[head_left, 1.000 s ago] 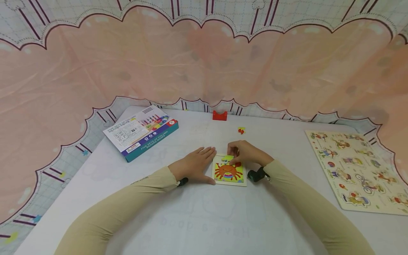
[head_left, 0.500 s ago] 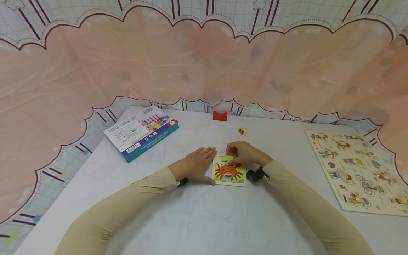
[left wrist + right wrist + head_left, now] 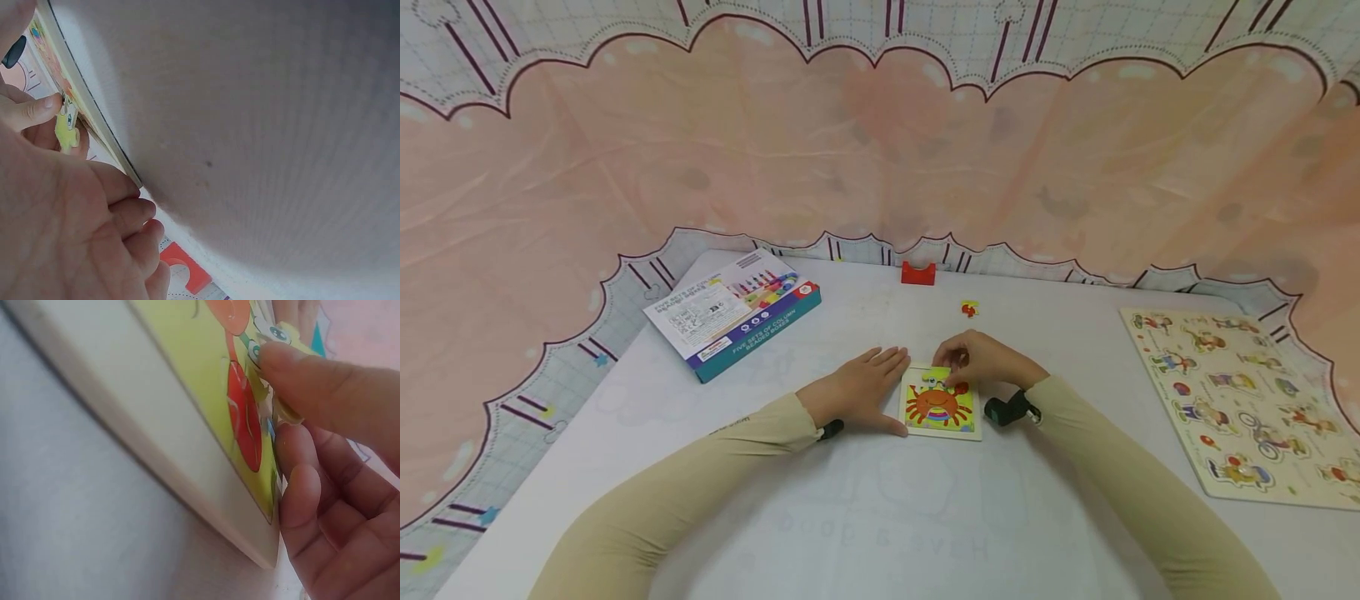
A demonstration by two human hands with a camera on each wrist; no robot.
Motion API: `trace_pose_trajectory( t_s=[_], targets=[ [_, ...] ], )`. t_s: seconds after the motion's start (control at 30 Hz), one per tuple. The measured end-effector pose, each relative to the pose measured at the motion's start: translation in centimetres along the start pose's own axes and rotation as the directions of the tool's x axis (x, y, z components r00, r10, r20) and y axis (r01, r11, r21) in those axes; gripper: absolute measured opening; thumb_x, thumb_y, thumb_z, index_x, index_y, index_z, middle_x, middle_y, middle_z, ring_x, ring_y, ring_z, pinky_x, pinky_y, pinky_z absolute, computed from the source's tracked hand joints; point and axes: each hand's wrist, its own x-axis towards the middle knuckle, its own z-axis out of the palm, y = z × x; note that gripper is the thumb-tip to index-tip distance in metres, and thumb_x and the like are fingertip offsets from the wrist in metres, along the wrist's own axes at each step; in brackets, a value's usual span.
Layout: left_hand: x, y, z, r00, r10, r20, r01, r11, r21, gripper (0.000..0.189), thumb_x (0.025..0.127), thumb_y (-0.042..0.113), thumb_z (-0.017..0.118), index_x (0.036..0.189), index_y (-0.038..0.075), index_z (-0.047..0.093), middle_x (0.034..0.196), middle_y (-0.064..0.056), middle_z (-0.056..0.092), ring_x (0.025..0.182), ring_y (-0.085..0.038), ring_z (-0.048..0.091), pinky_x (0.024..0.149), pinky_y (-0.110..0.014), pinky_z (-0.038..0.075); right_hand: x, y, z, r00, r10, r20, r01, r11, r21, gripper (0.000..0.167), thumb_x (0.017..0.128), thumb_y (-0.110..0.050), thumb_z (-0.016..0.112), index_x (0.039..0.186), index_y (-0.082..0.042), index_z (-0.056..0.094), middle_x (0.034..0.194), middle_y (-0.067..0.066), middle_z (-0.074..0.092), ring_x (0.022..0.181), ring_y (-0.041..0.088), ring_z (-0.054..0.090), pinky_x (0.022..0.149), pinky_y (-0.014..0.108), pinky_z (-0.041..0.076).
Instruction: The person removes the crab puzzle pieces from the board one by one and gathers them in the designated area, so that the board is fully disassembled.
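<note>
Right hand (image 3: 988,360) pinches eyed yellow piece (image 3: 935,377) over crab puzzle (image 3: 943,434)

Left hand (image 3: 859,390) lies at the puzzle's 9 o'clock edge, fingers straight in the head view and the thumb held well apart, its tip by the corner at 7 o'clock. The left wrist view shows its fingertips against the side of the frame. From 2 o'clock comes the right hand, thumb and fingers pinching the eyed yellow piece at the 12 o'clock part of the frame. Both wrist views show that piece tilted against the picture; whether its lower edge touches the frame cannot be told.

The puzzle lies flat on a white table (image 3: 880,492), straight ahead of the person and between the two hands. Its picture shows an orange crab with a rainbow patch on the belly and red claws on a yellow ground.

Taking the puzzle as the clock's centre, a small red-and-yellow piece (image 3: 970,309) lies apart near 1 o'clock. A red notched block (image 3: 918,273) sits farther off, just short of 12. Toward 10 o'clock rests a boxed bead set (image 3: 732,315) with a teal side, and well away at 3 o'clock lies a large wooden picture board (image 3: 1262,402). Behind everything hangs a peach cloth (image 3: 880,150) with scalloped borders.
</note>
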Motion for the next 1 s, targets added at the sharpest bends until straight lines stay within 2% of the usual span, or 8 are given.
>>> trace_pose_trajectory(
  t_s=[0.23,0.47,0.67,0.87,1.0],
  targets=[
    [-0.06,0.05,-0.11,1.000,0.000,0.001,0.000,1.000,-0.003,0.108,0.075,0.076,0.051,0.152,0.010,0.014,0.159,-0.005,0.012,0.148,-0.021,0.009,0.122,-0.038,0.008,-0.25,0.28,-0.21,0.999,-0.034,0.025,0.033,0.999,0.044,0.013,0.079,-0.020,0.076,0.088,-0.012,0.070,0.077,-0.002,0.062,0.074,0.014,0.051,0.066,0.019,0.046],
    [0.00,-0.01,-0.21,1.000,0.000,0.010,0.000,1.000,-0.001,0.108,0.075,0.076,0.051,0.152,0.010,0.013,0.159,-0.005,0.012,0.148,-0.021,0.009,0.122,-0.038,0.008,-0.08,0.33,-0.25,0.999,0.005,0.033,-0.006,1.000,0.024,0.014,0.080,-0.016,0.074,0.093,-0.010,0.072,0.081,0.000,0.066,0.076,0.015,0.052,0.069,0.020,0.048],
    [-0.02,-0.03,-0.22,1.000,0.001,0.005,-0.001,1.000,0.002,0.108,0.075,0.076,0.051,0.152,0.010,0.013,0.159,-0.005,0.012,0.148,-0.021,0.009,0.122,-0.038,0.008,-0.34,0.25,-0.39,1.000,-0.009,0.016,0.009,1.000,0.017,0.019,0.080,-0.014,0.075,0.098,-0.011,0.070,0.083,0.000,0.065,0.077,0.015,0.054,0.072,0.021,0.050],
    [-0.06,-0.02,-0.21,1.000,0.001,0.003,-0.001,1.000,-0.008,0.108,0.075,0.076,0.051,0.152,0.010,0.014,0.159,-0.005,0.013,0.148,-0.021,0.009,0.122,-0.038,0.008,-0.44,0.51,-0.37,0.998,-0.051,-0.032,0.053,0.998,0.036,0.015,0.084,-0.013,0.070,0.098,-0.008,0.071,0.087,0.003,0.068,0.079,0.014,0.057,0.078,0.023,0.053],
    [-0.08,0.06,-0.22,1.000,-0.001,0.007,0.001,1.000,-0.013,0.108,0.075,0.075,0.052,0.152,0.010,0.014,0.159,-0.005,0.013,0.148,-0.021,0.010,0.122,-0.038,0.008,-0.38,0.68,-0.20,0.997,-0.052,-0.054,0.054,0.997,0.046,0.013,0.085,-0.014,0.069,0.096,-0.008,0.072,0.088,0.004,0.069,0.078,0.014,0.058,0.078,0.022,0.053]
  ],
)
